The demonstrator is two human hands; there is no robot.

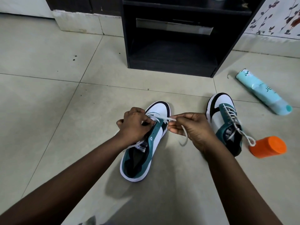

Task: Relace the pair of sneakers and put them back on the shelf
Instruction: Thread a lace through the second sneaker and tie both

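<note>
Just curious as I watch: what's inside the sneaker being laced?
The sneaker shows only a dark lining and insole at its opening, nothing else in there. Its toe end is covered by the tongue and by the left hand and right hand, both pinching the lace.

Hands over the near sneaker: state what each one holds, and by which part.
Right hand pinches the white lace near its free end. Left hand grips the lace at the near sneaker's eyelets; exact spot hidden.

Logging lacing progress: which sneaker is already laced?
The right-hand teal-and-white sneaker, beside the orange jar; laces criss-cross it. Both hands work on the other sneaker.
</note>
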